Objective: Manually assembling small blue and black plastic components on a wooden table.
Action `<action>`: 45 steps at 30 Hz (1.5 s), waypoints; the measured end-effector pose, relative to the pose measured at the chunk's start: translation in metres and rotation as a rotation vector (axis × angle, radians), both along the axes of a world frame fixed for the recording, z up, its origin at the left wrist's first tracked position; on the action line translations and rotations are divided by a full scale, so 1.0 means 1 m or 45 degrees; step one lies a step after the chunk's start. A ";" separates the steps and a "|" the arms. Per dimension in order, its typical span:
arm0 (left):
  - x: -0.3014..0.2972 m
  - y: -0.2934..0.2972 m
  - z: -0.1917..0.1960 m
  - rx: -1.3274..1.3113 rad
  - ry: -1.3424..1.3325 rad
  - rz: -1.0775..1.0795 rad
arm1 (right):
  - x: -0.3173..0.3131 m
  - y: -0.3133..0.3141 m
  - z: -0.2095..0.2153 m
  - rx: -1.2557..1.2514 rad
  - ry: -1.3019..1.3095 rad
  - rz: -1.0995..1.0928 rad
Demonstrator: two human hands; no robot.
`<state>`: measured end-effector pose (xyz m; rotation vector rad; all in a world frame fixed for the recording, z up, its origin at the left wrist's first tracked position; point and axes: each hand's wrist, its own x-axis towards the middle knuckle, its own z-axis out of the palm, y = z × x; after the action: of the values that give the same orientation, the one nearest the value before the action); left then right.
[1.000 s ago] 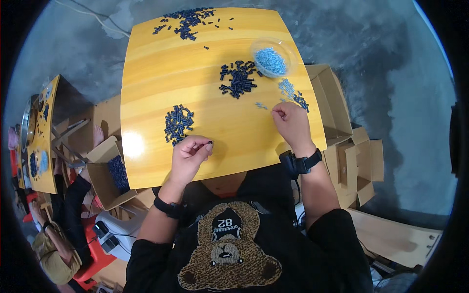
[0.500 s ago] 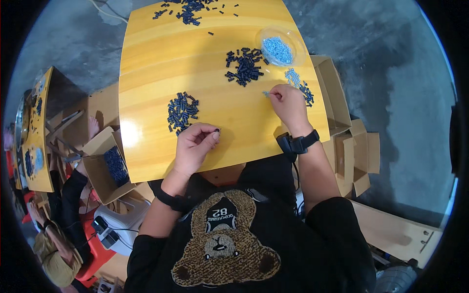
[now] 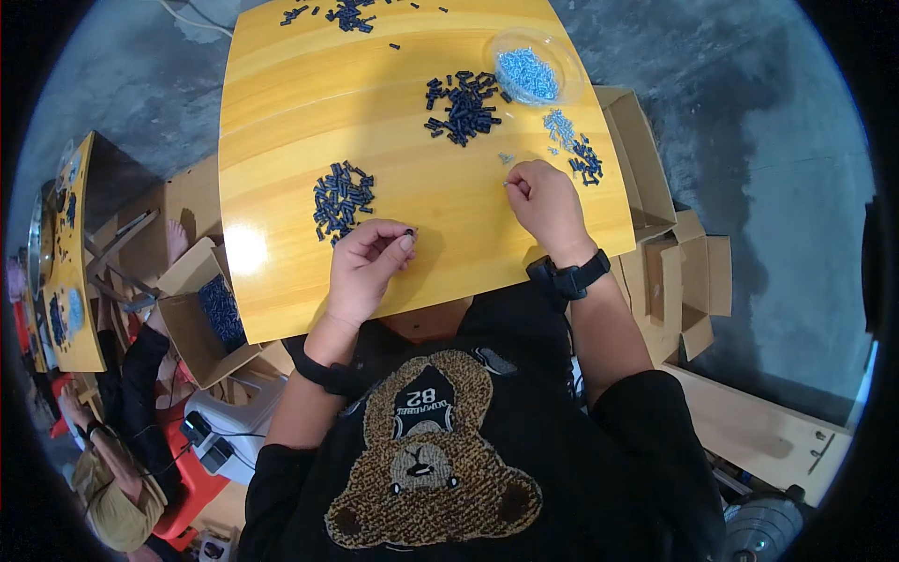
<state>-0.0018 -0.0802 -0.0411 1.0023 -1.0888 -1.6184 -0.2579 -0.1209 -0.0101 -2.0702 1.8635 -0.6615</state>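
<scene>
My left hand (image 3: 368, 267) is above the near part of the yellow table. Its thumb and forefinger pinch a small black cylindrical part (image 3: 410, 232). To the right, my right hand (image 3: 548, 208) is closed in a pinch, with a tiny pale piece (image 3: 507, 184) just showing at its fingertips. Close to those fingertips lie a few small silvery pieces (image 3: 506, 157). A heap of black parts (image 3: 343, 199) is beside my left hand. Beyond my right hand are a pile of silvery pieces (image 3: 559, 125) and a small group of black parts (image 3: 586, 161).
Further off on the yellow table (image 3: 300, 103) are a black heap (image 3: 463, 110) and a clear round tub (image 3: 573, 67) of light-blue pieces. Cardboard boxes flank the table; the left box (image 3: 178, 323) holds dark parts. Another person's arm (image 3: 112, 454) shows at the lower left.
My right hand has drawn back slightly from the small silvery pieces, which now lie uncovered. My left hand keeps its pinch on the black part. The whole view has shifted a little.
</scene>
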 end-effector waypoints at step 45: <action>-0.011 0.010 0.006 -0.401 -0.554 0.010 | 0.052 0.031 0.001 0.455 -1.129 0.289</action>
<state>-0.0128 -0.0703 -0.0352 1.1673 -1.5719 -1.1954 -0.2063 -0.0901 -0.0087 -1.3768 1.1164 -0.9038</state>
